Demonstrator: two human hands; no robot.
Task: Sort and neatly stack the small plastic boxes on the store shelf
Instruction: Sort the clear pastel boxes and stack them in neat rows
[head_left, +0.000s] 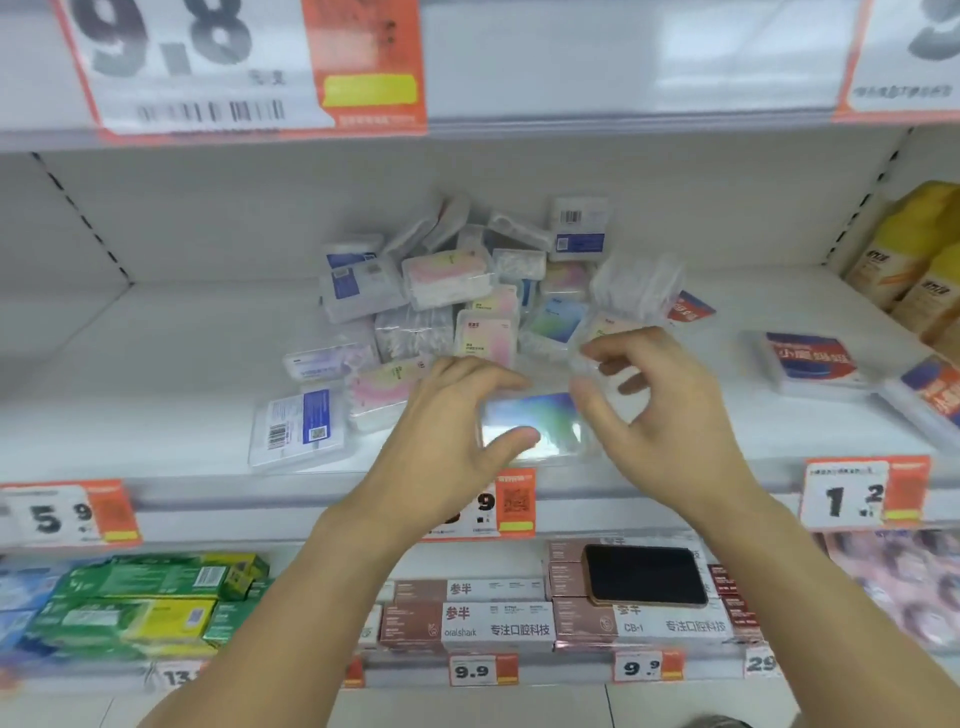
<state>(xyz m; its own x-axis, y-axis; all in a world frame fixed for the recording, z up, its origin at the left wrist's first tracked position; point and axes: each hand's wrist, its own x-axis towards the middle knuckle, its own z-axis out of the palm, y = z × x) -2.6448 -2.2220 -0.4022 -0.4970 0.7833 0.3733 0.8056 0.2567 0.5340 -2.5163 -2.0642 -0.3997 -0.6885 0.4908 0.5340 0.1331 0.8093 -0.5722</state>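
From the head view, a flat clear box (535, 426) with a blue-green label is seen lying at the front of the shelf (156, 364), its long axis running left to right, directly between the two hands. The left hand (457, 415) is curled round the box's left end, the thumb pressed on its near edge and the fingers hooked over the far edge. The right hand (660, 395) is held at the box's right end with the fingers bent and parted; whether they touch the box or only hover is not clear through the blur, though the thumb seems to meet the right edge. Just beyond the fingertips of both hands the jumbled heap of small boxes (467, 291) is spread. To the left of the left hand a blue-labelled box (301, 431) lies flat, apart from the heap. The left hand is judged the nearer and firmer hold for squaring the box
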